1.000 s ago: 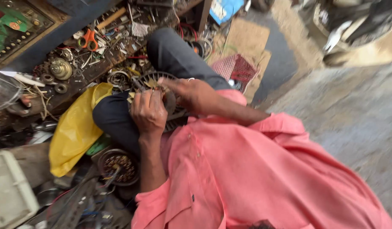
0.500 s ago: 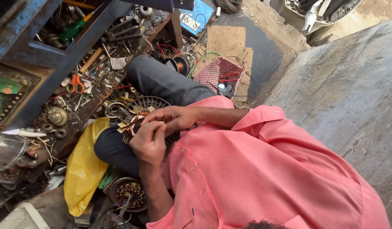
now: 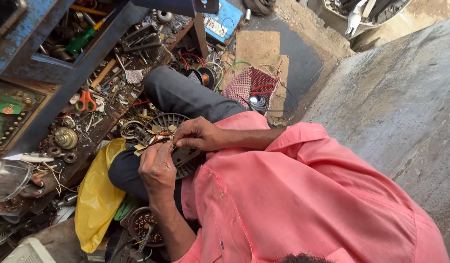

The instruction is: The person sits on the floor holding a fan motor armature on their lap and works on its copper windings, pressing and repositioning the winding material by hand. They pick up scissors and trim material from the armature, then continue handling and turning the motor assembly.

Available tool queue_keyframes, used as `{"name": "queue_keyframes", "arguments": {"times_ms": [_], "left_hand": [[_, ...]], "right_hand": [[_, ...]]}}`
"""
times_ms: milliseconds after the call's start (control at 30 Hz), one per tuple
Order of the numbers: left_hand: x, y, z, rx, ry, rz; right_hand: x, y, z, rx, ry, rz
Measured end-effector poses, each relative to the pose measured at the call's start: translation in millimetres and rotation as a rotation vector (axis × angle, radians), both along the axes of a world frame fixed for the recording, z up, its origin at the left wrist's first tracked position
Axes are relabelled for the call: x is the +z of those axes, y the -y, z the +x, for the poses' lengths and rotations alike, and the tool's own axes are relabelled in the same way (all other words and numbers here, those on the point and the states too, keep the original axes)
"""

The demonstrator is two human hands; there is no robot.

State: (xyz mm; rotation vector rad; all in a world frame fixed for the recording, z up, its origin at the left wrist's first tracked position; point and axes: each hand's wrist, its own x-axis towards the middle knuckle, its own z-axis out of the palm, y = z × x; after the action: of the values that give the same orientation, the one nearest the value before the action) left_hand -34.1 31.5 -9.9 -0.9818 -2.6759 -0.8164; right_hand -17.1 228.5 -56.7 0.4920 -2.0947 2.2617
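Observation:
A round grey motor stator [image 3: 159,124] with copper windings and yellowish paper slips rests on my lap, on dark trousers [image 3: 186,100]. My left hand [image 3: 157,170] comes up from below and grips the stator's near edge, fingers curled on the windings. My right hand [image 3: 198,134] reaches in from the right out of a pink sleeve [image 3: 283,141]. Its fingertips pinch a bit of winding at the stator's rim, touching the left fingertips. What lies between the fingertips is too small to make out.
A yellow plastic bag [image 3: 96,199] lies left of my knee. Orange-handled scissors [image 3: 86,101], bearings, screws and tools litter the low bench [image 3: 64,141] at the left. A red woven basket [image 3: 252,85] stands beyond my leg, another stator [image 3: 144,226] lies below, and a concrete slab [image 3: 405,107] rises at the right.
The view has swung, so the bench and basket sit lower and nearer. Both hands stay together on the stator, and the fingertips have drawn closer over the winding.

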Motion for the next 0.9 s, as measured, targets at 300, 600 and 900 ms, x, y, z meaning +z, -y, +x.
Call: {"name": "queue_keyframes", "arguments": {"times_ms": [300, 600, 900], "left_hand": [[-11.8, 3.9, -5.6, 0.121, -0.159, -0.071], [-27.8, 0.4, -7.5, 0.149, -0.261, -0.078], [-27.0, -0.9, -7.8, 0.104, -0.275, -0.106]], "right_hand": [[-9.5, 6.2, -0.2, 0.078, 0.351, -0.422], [2.6, -3.8, -6.2, 0.324, 0.687, -0.938], [-8.4, 3.2, 2.7, 0.083, 0.135, 0.246]]}}
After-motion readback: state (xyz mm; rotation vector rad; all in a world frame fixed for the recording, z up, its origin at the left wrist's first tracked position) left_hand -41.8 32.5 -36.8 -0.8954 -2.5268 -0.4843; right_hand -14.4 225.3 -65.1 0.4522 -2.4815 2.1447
